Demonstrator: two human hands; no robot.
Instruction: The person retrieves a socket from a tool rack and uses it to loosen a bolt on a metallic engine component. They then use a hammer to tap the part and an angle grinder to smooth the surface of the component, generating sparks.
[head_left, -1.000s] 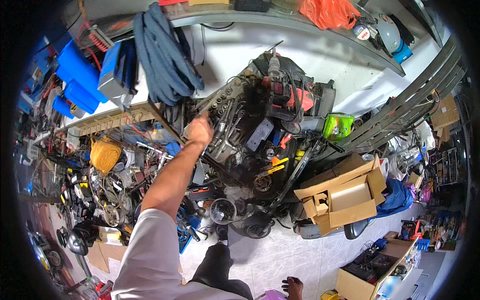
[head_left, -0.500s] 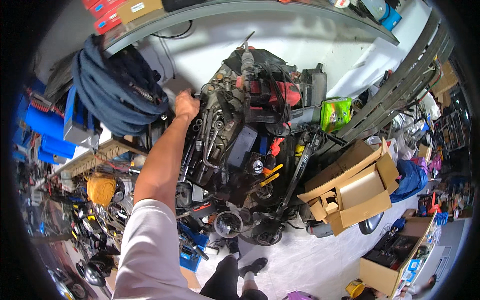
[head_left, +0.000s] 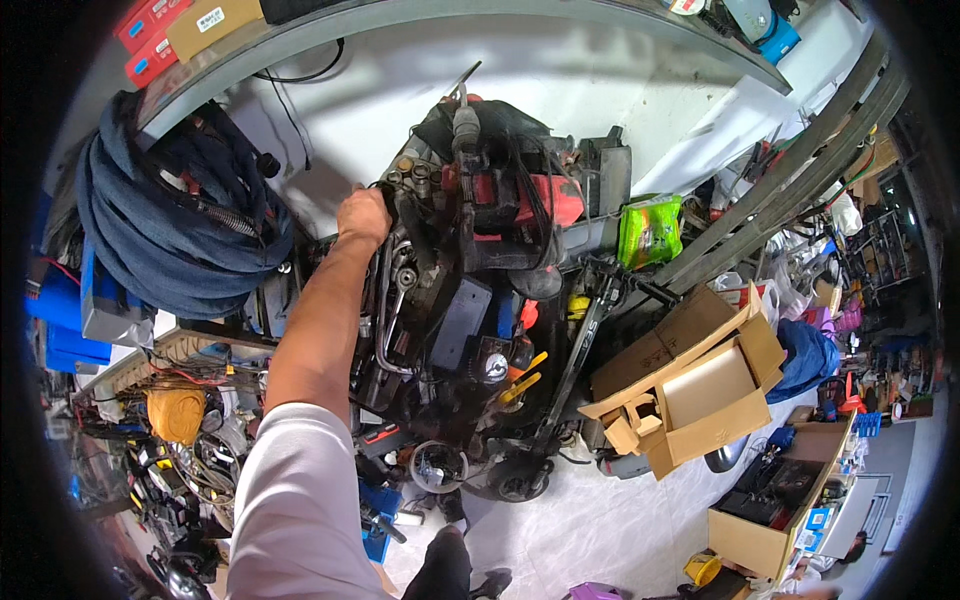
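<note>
My left arm, in a white sleeve, stretches forward to the far left side of a crowded tool pile. There my left hand [head_left: 363, 215] is closed, its fingers curled at the pile's edge beside the wall. What they hold, if anything, is hidden. Right beside the hand stand several metal sockets [head_left: 421, 183]. Just nearer lie a ratchet wrench [head_left: 404, 282] and a long bent metal bar [head_left: 384, 340]. A red and black power drill [head_left: 505, 198] with a dark cable looped over it lies right of the hand. My right hand is not in view.
A thick coil of dark blue hose [head_left: 165, 235] hangs at left. A metal shelf edge [head_left: 480, 14] crosses above. At right are a green packet [head_left: 650, 232], a folded scooter [head_left: 575, 365] and an open cardboard box [head_left: 705, 385]. A clear round tub [head_left: 438, 467] stands below.
The view has shifted, so the pile and shelf sit further left. My left hand stays closed at the pile's far left edge, close to the sockets.
</note>
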